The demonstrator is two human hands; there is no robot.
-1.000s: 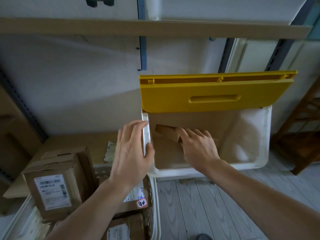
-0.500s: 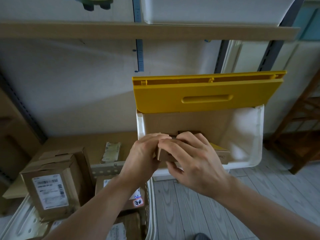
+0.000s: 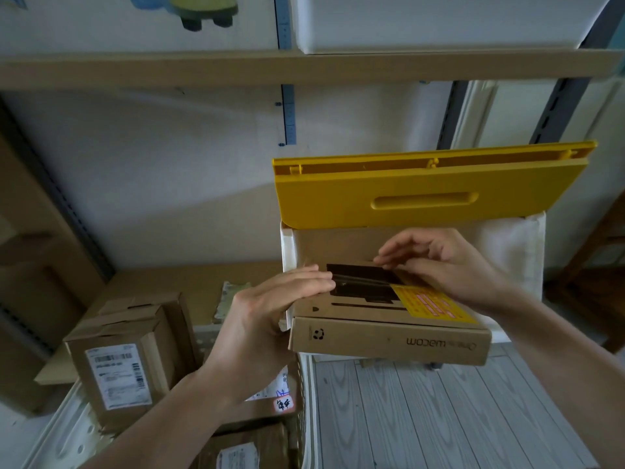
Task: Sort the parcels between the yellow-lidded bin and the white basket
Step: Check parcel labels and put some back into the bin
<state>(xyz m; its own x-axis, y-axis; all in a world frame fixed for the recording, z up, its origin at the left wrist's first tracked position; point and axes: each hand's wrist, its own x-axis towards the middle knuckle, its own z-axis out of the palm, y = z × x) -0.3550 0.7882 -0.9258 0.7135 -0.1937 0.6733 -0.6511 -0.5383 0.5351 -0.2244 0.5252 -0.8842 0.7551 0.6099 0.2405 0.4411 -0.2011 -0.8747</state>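
A flat brown cardboard box [image 3: 389,340] with a yellow sticker and a dark window on top lies level over the front rim of the white bin [image 3: 507,252]. The bin's yellow lid [image 3: 422,191] stands open behind it. My left hand [image 3: 270,309] grips the box's left edge, fingers lying over the top. My right hand [image 3: 449,265] holds the far edge with curled fingers. The white basket [image 3: 67,431] sits at lower left and holds several cardboard parcels [image 3: 118,360] with shipping labels.
A padded envelope [image 3: 233,299] lies on the low wooden shelf behind the basket. A shelf board [image 3: 304,67] runs overhead with a white container on it. Dark wooden furniture [image 3: 595,282] stands right of the bin. Grey plank floor [image 3: 439,418] lies below.
My right hand reached into the bin, then both hands took hold of the flat box. They have lifted it up and toward me onto the bin's front rim.
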